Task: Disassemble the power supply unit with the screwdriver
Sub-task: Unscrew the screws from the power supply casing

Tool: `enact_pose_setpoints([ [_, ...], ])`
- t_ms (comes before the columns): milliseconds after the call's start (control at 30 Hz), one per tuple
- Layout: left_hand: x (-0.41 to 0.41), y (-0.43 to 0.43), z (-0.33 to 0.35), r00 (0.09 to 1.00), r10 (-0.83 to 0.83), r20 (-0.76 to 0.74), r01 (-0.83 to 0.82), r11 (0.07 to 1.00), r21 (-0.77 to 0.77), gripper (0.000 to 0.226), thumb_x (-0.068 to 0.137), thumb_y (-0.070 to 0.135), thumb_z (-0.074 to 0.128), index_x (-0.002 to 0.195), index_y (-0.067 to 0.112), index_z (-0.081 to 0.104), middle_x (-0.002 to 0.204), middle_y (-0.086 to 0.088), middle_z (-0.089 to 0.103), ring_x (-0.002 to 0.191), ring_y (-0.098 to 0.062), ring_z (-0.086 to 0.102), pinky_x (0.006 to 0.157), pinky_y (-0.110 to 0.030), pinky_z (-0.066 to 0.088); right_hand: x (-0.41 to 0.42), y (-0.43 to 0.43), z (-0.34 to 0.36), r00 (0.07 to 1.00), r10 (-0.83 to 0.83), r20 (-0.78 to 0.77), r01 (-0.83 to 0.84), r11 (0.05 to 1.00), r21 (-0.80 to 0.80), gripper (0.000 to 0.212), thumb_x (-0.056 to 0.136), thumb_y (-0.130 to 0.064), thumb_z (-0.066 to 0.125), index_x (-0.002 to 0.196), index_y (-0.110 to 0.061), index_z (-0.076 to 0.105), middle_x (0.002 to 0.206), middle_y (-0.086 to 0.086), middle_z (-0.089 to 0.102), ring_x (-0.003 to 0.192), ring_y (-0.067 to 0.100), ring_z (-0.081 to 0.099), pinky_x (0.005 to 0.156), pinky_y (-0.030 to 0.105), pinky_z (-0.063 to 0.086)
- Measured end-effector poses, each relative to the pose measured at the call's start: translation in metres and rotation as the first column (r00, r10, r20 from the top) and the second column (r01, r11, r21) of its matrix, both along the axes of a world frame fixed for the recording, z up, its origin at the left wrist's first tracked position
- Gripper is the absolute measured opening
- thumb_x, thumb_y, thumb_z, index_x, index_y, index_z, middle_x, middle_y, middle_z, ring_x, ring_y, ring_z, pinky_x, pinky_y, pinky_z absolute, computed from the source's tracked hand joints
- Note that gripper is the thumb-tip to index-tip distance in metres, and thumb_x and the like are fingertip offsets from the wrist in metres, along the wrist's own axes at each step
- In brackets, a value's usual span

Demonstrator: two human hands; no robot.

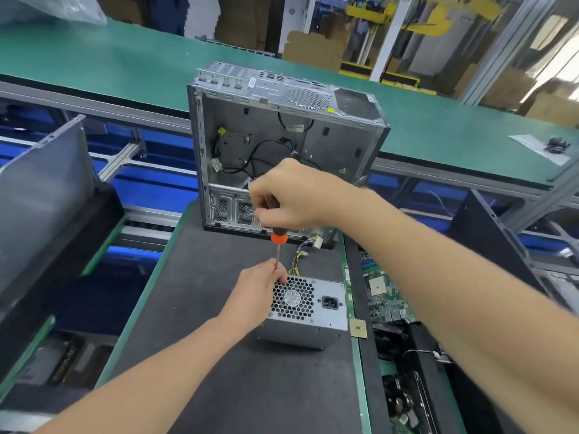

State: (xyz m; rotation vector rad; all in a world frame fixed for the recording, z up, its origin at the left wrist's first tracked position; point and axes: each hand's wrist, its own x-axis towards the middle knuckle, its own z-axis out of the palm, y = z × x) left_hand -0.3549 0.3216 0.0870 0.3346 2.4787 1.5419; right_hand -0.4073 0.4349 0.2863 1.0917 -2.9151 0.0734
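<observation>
Standing on the dark mat (213,324), just in front of the one open computer case (344,133), the single power supply unit (332,317) is a grey metal box with a honeycomb fan grille and one black mains socket; yellow and black wires trail from its rear. One screwdriver (277,245), dark-handled with an orange collar, stands upright at the corner beside the grille. The right hand (291,195) curls its fingers round the handle; the left hand (257,292) pinches the thin shaft low down
</observation>
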Motion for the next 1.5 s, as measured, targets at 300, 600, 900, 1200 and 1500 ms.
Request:
enact_pose_setpoints([
  [300, 0.001, 0.004, -0.003, 0.999, -0.006, -0.035, 0.004, 0.999, -0.049, 0.03, 0.106, -0.002, 0.038, 0.088, 0.007, 0.061, 0.094, -0.012, 0.068, 0.077, -0.034, 0.058, 0.07, -0.033, 0.051, 0.027, -0.025, -0.019, 0.67, -0.739, 0.069, 0.731, 0.64, -0.236, 0.021, 0.089, -0.023, 0.061, 0.081, -0.015, 0.044, 0.085, 0.003, 0.044, 0.088, 0.034, 0.053, 0.069, 0.037, 0.039],
  [600, -0.011, 0.001, -0.012, 0.995, -0.021, -0.096, 0.016, 0.998, -0.059, 0.036, 0.111, 0.012, 0.041, 0.081, 0.018, 0.059, 0.099, 0.002, 0.066, 0.087, -0.018, 0.057, 0.075, -0.009, 0.04, 0.0, 0.01, 0.007, 0.98, 0.016, 0.197, -0.007, 0.999, -0.05, 0.017, 0.086, -0.024, 0.066, 0.072, -0.015, 0.063, 0.059, -0.002, 0.056, 0.056, 0.014, 0.043, 0.054, 0.026, 0.038],
  [900, -0.001, -0.006, -0.007, 0.988, 0.08, -0.132, -0.051, 0.977, 0.207, 0.031, 0.107, 0.002, 0.051, 0.099, 0.024, 0.072, 0.102, 0.014, 0.076, 0.102, -0.002, 0.07, 0.091, -0.014, 0.05, 0.002, 0.011, 0.005, 0.981, 0.011, 0.194, -0.008, 1.0, -0.018, 0.011, 0.084, -0.025, 0.066, 0.075, -0.02, 0.063, 0.06, -0.008, 0.058, 0.058, 0.008, 0.049, 0.055, 0.027, 0.041],
  [1200, -0.006, -0.017, -0.008, 0.993, -0.008, -0.121, 0.026, 0.989, 0.144, 0.036, 0.103, 0.011, 0.059, 0.098, 0.043, 0.075, 0.101, 0.027, 0.076, 0.1, 0.006, 0.07, 0.083, -0.007, 0.05, 0.038, -0.007, -0.005, 0.845, -0.531, -0.062, 0.53, 0.848, -0.034, 0.052, 0.096, -0.057, 0.054, 0.068, -0.02, 0.032, 0.072, 0.001, 0.037, 0.056, 0.019, 0.036, 0.054, 0.033, 0.032],
  [1500, -0.02, -0.026, -0.004, 0.979, -0.129, -0.156, 0.161, 0.965, 0.208, 0.037, 0.105, 0.004, 0.055, 0.106, 0.034, 0.077, 0.105, 0.018, 0.079, 0.108, 0.001, 0.072, 0.098, -0.017, 0.052, 0.045, 0.016, 0.01, 0.948, -0.277, 0.156, 0.283, 0.959, -0.018, 0.015, 0.089, -0.027, 0.072, 0.089, -0.017, 0.061, 0.078, -0.014, 0.052, 0.075, 0.011, 0.055, 0.065, 0.032, 0.046],
])
